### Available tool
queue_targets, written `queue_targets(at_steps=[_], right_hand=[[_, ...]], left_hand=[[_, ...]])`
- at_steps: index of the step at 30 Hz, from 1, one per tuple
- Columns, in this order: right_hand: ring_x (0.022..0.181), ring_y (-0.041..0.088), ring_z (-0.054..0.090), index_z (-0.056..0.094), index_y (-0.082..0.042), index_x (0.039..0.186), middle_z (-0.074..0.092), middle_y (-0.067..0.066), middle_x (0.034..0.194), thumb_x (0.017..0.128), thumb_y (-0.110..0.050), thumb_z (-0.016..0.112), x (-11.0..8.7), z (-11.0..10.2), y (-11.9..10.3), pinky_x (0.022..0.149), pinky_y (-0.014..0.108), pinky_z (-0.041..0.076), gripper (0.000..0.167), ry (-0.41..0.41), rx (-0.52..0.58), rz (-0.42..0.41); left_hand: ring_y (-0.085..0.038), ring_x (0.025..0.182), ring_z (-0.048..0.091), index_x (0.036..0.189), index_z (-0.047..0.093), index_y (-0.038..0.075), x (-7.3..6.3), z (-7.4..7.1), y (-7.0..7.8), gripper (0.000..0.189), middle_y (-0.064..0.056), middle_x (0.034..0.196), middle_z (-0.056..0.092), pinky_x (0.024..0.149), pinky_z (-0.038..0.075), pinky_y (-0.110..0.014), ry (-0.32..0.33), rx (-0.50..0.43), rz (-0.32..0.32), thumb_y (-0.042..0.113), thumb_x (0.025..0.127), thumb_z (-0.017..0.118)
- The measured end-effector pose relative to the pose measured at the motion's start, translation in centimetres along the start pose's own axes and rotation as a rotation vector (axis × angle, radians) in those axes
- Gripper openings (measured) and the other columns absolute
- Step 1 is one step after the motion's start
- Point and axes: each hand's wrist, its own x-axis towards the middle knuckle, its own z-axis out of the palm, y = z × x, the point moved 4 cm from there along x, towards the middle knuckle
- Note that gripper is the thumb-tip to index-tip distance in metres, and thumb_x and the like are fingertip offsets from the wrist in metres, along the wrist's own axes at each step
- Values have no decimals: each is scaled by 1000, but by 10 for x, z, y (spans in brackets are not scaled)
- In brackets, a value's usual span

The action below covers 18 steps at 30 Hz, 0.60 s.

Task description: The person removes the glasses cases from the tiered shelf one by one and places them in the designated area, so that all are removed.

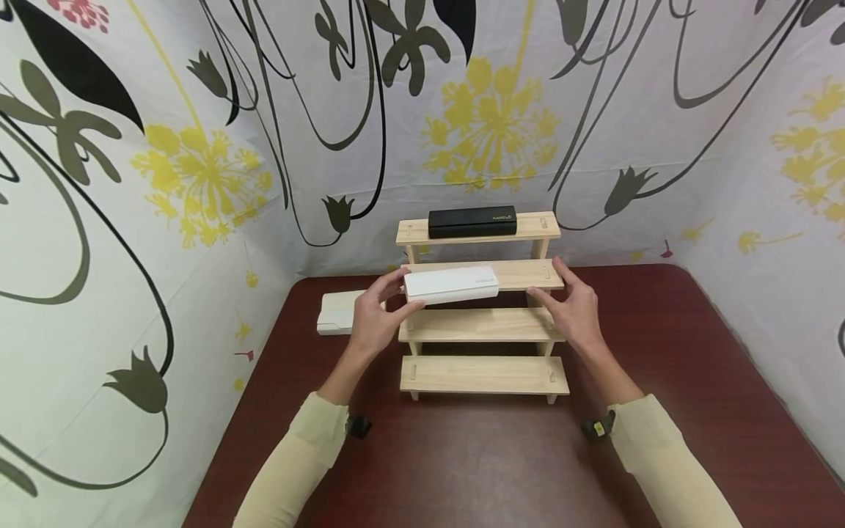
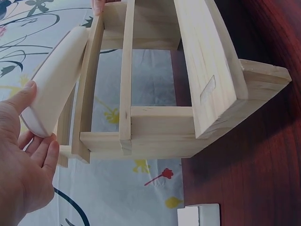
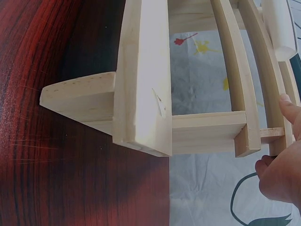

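A white glasses case (image 1: 452, 284) lies slightly slanted over the left part of the second board from the top of a stepped wooden stand (image 1: 485, 372). My left hand (image 1: 375, 317) holds the case by its left end, thumb in front and fingers behind and below, as the left wrist view shows on the white case (image 2: 56, 80). At the right end of that same board, my right hand (image 1: 576, 306) grips the wood, thumb at the front edge and fingers at the back. The right wrist view catches only part of this hand (image 3: 282, 172).
A black glasses case (image 1: 472, 222) sits on the top board. Left of the stand, a cream-white case (image 1: 338, 312) lies on the dark red table (image 1: 475, 462), partly behind my left hand. Patterned cloth (image 1: 370, 169) hangs behind and at both sides.
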Motion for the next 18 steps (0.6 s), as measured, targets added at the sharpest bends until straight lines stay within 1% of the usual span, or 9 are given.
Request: queue_targets(at_steps=[3,5,7,9,12,16,18], right_hand=[[87,26,48,47,-5,160,48,14,161,93,-23,87,0,0,0,78,23,36,80,3,-3,-2],[83,24,45,47,-5,159,48,14,161,93,-23,87,0,0,-1,76,23,36,80,5,-6,-7],[78,24,42,47,-4,159,49,15,161,93,-23,87,0,0,-1,74,22,35,80,4,-4,-12],[83,23,45,47,-4,159,49,15,161,93,-23,87,-1,0,-2,75,21,35,80,5,-2,-13],[79,21,43,47,-6,159,48,14,161,93,-23,87,-1,0,-1,71,21,34,80,4,0,-7],[70,21,37,46,-5,160,48,15,161,93,-23,87,-1,0,0,65,24,33,80,2,-4,-5],[77,21,42,46,-4,160,47,15,162,93,-23,86,-1,0,0,69,22,34,80,1,-2,-6]], left_hand=[[-39,119,69,142,63,-5,-2,-1,1,64,-21,139,67,106,51,-58,10,-14,2,0,84,90],[-40,120,69,142,62,-6,-3,-2,0,64,-22,139,66,108,50,-58,12,-17,0,-1,84,89],[-37,120,69,142,63,-3,-5,-4,0,64,-20,139,67,109,51,-54,11,-12,-3,1,84,90],[-33,121,70,142,65,1,-7,-6,-1,63,-16,138,69,109,52,-50,10,-9,-3,5,84,91],[-26,120,70,141,67,7,-9,-10,-2,62,-10,137,70,109,52,-44,3,-10,2,10,85,92],[-24,120,70,141,67,6,-13,-14,-2,61,-6,136,71,108,53,-41,-9,-26,17,14,86,92],[-24,120,70,141,67,5,-14,-16,-3,61,-6,136,71,108,53,-41,-13,-30,21,14,86,92]])
